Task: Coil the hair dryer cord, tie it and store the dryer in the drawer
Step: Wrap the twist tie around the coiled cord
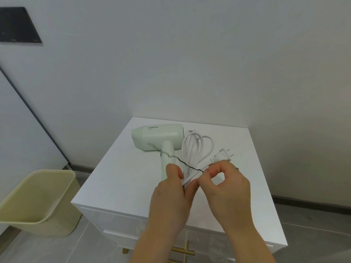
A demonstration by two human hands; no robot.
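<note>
A pale green hair dryer (pixel 156 137) lies on the white cabinet top (pixel 121 179), nozzle to the left, handle toward me. Its white cord (pixel 193 149) is gathered in loops to the right of the handle, with the plug (pixel 222 156) sticking out to the right. My left hand (pixel 171 194) grips the near end of the cord bundle. My right hand (pixel 226 186) pinches one end of a thin black twist tie (pixel 187 165). The tie runs from the dryer handle across the loops to my right fingers.
A beige plastic bin (pixel 38 202) stands on the floor left of the cabinet. The cabinet's drawer front with a gold handle (pixel 182 250) is below my wrists, closed. Grey walls stand behind and to the right of the cabinet.
</note>
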